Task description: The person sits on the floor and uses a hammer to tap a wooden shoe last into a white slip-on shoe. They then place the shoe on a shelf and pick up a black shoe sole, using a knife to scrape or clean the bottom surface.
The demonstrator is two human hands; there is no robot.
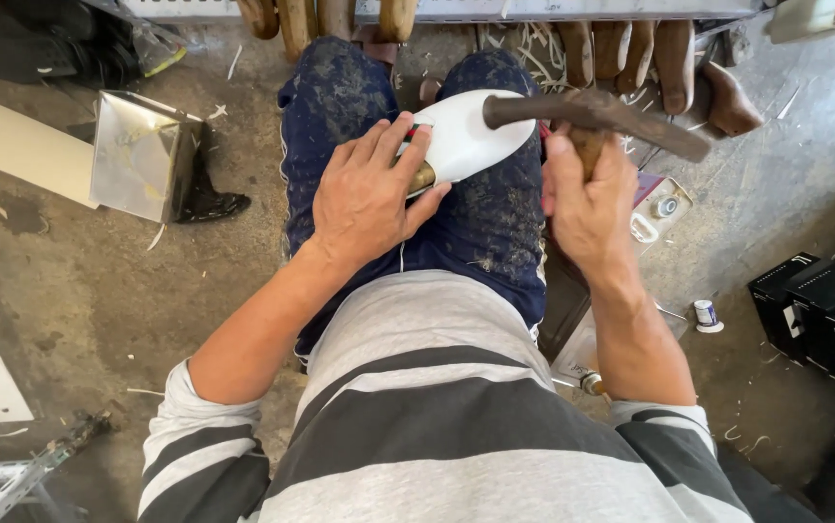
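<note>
Far left on the concrete floor (69,291): a pale flat board (11,140), then a shiny metal box (141,155) tilted on its side with a black shoe part (209,199) touching its right edge. Metal bracket (20,470) at bottom left.

Centre: person sits, legs in dark blue stained trousers (495,218), grey-and-white striped shirt (437,416) below. Left hand (369,199) lies palm down on the heel end of a white shoe (466,136) resting across the lap, fingers spread and pressed over it, thumb hooked under the edge, so clamped on the shoe. A bit of green-red trim and a tan last show under the fingers. Shoe toe points right.

Right hand (587,199) is closed tight around the wooden handle of a hammer (596,116); its dark rusty head lies across the shoe's toe end, touching or just above, cannot tell.

Top edge: row of wooden shoe lasts (650,58) hanging. Right of the knee: small glue pot (666,205), a small white jar (706,315), then black boxes (824,300) at far right.
</note>
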